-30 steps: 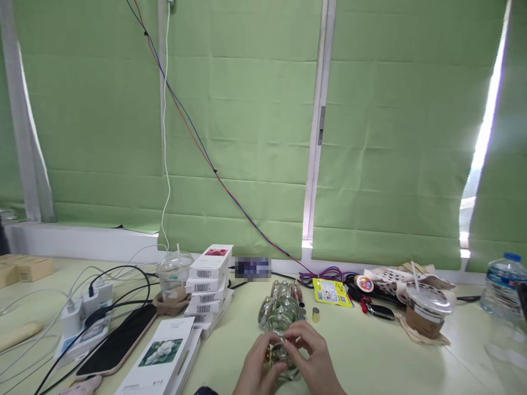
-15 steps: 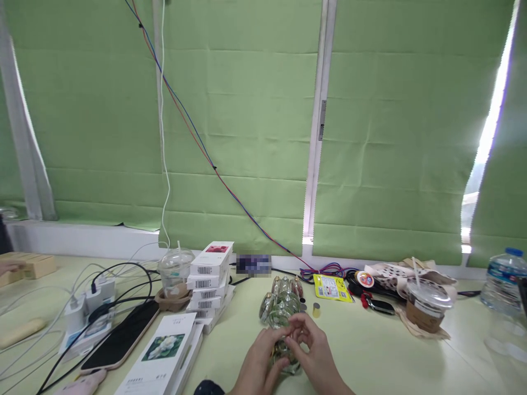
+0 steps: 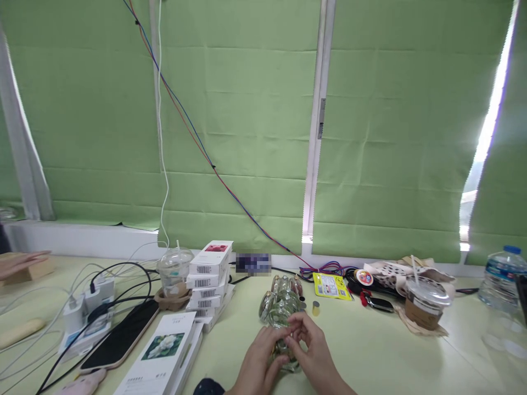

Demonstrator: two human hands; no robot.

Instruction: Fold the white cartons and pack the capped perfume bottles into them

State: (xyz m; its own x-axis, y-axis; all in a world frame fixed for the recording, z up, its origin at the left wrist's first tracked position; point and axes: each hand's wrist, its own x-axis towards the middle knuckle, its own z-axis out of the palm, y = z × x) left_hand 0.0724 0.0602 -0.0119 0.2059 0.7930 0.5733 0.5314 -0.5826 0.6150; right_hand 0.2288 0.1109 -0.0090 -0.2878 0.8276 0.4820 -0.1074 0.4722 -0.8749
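Observation:
My left hand (image 3: 261, 356) and my right hand (image 3: 309, 343) meet at the front of a cluster of small clear glass bottles (image 3: 285, 303) on the table. Both have bent fingers, the tips pressed together close to each other. What they pinch is too small and too covered to make out. Glass (image 3: 293, 365) shows below and between the hands, partly hidden by the fingers. Just right of the cluster stands a small yellowish cylinder (image 3: 315, 308), and small dark round pieces (image 3: 302, 305) lie against the bottles.
Left are stacked white boxes (image 3: 208, 270), a flower-printed box (image 3: 162, 348), a phone (image 3: 121, 336), chargers with cables (image 3: 82, 310) and a plastic cup (image 3: 175, 271). Right lie a yellow packet (image 3: 332, 286), keys (image 3: 379, 303), an iced drink (image 3: 426, 307) and a water bottle (image 3: 504, 277). Another person's hand (image 3: 24, 263) shows far left.
My two hands stay almost where they were, fingertips together. At the far left, the other person's hand has come further into view over the light-coloured blocks.

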